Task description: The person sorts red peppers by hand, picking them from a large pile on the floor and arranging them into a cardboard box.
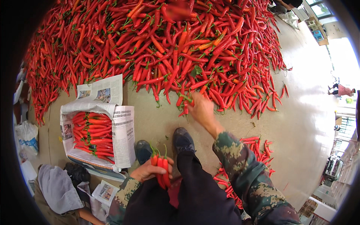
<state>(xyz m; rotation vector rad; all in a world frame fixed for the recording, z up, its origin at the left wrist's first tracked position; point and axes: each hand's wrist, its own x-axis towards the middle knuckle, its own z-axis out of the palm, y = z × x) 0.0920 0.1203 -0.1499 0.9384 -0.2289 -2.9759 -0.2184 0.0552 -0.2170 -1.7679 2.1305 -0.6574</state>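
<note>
My left hand, low in front of my lap, grips a small bunch of red chili peppers with their green stems upward. At the near edge of a large heap of red chili peppers, my right hand has its fingers closed around one pepper, whose green stem sticks out. Its fingertips partly hide that pepper. To the left stands a box lined with newspaper. Inside it, red peppers lie in neat rows, stems toward the middle.
My shoes are on the smooth floor between box and heap. Smaller loose peppers lie by my right arm. At lower left is another person's sleeve, beside folded newspaper. A white bag sits farther left.
</note>
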